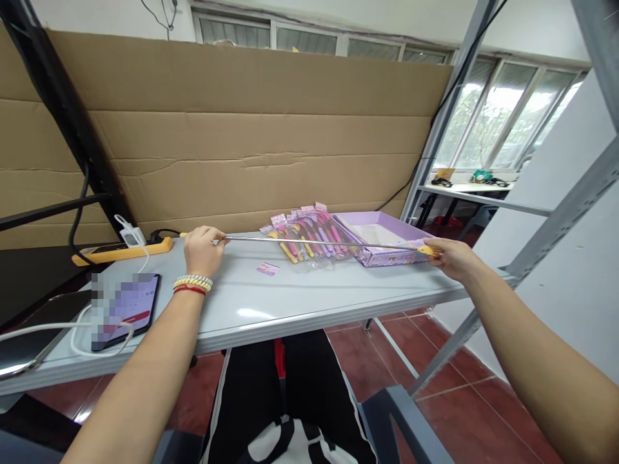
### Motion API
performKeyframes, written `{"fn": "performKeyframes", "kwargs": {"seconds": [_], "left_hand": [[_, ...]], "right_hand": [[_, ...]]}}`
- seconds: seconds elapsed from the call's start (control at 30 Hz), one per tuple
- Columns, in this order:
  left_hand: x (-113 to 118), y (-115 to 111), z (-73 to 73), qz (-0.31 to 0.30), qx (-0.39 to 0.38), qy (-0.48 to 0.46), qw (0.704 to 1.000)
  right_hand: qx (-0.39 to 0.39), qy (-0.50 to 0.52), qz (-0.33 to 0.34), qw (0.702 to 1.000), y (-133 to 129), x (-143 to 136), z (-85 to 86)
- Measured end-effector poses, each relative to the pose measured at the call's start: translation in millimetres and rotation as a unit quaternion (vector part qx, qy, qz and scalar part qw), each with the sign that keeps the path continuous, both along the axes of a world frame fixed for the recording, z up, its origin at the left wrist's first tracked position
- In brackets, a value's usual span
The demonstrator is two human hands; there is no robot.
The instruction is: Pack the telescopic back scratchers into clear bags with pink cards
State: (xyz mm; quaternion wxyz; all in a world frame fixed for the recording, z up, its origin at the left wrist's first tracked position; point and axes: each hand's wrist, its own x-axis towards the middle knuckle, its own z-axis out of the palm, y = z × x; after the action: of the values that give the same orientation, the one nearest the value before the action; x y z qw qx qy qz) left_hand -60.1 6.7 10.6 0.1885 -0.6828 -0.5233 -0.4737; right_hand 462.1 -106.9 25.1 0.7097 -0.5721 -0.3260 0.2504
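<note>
A thin metal telescopic rod with yellow ends stretches almost level between my two hands above the table. My left hand is closed around its left part, and a bit of yellow pokes out past the fist. At the other end, my right hand pinches the yellow tip. Behind and below the rod lie several pink, purple and yellow sticks in clear bags with pink header cards. An open purple box stands beside them, near my right hand. A small pink card lies flat in front of the bags.
On the white table, a phone with a white cable lies at the left. Behind it is a yellow power strip with a white charger. A cardboard panel closes off the back; a metal frame post stands right.
</note>
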Motion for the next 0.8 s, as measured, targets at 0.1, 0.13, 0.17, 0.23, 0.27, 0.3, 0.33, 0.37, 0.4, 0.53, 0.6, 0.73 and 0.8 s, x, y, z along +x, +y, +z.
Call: {"fn": "performKeyframes", "kwargs": {"seconds": [0.1,0.13,0.17,0.23,0.27,0.3,0.33,0.37,0.4,0.53,0.6,0.73,0.8], "left_hand": [[0.8,-0.1,0.0,-0.007,-0.015,-0.007,1.000],[1.5,-0.2,0.1,-0.010,-0.022,-0.008,1.000],[2.3,-0.4,0.1,-0.012,-0.029,-0.007,0.999],[4.2,-0.8,0.3,-0.013,-0.043,-0.005,0.999],[5.1,-1.0,0.4,-0.013,-0.048,-0.003,0.999],[5.8,-1.2,0.4,-0.012,-0.053,0.000,0.999],[6.4,-1.3,0.5,-0.010,-0.057,0.003,0.998],[6.7,-1.4,0.5,-0.007,-0.060,0.007,0.998],[6.7,-1.3,0.4,-0.004,-0.063,0.011,0.998],[6.8,-0.7,-0.5,-0.023,-0.077,0.030,0.996],[8.6,-0.4,-1.7,-0.074,-0.092,0.049,0.992],[18.3,-1.6,-4.3,-0.163,-0.128,0.122,0.971],[24.3,-3.7,-4.7,-0.166,-0.130,0.152,0.966]], "right_hand": [[-0.068,0.076,0.080,0.992,-7.3,4.6,2.3],[-0.060,0.082,0.081,0.992,-9.6,6.8,3.3],[-0.048,0.082,0.077,0.992,-11.8,9.3,4.2],[-0.021,0.081,0.065,0.994,-15.1,13.7,5.4],[-0.004,0.079,0.063,0.995,-16.2,15.2,5.8],[0.014,0.076,0.064,0.995,-16.8,16.1,6.2],[0.034,0.074,0.067,0.994,-16.9,16.2,6.7],[0.058,0.076,0.069,0.993,-16.6,15.6,7.4],[0.085,0.081,0.067,0.991,-15.9,14.2,8.3],[0.165,0.112,0.029,0.980,-11.3,2.6,14.8],[0.157,0.119,0.026,0.980,-8.8,-6.5,18.8],[0.113,0.102,0.044,0.987,-0.6,-33.4,24.1],[0.102,0.073,0.046,0.991,7.3,-51.8,23.8]]}}
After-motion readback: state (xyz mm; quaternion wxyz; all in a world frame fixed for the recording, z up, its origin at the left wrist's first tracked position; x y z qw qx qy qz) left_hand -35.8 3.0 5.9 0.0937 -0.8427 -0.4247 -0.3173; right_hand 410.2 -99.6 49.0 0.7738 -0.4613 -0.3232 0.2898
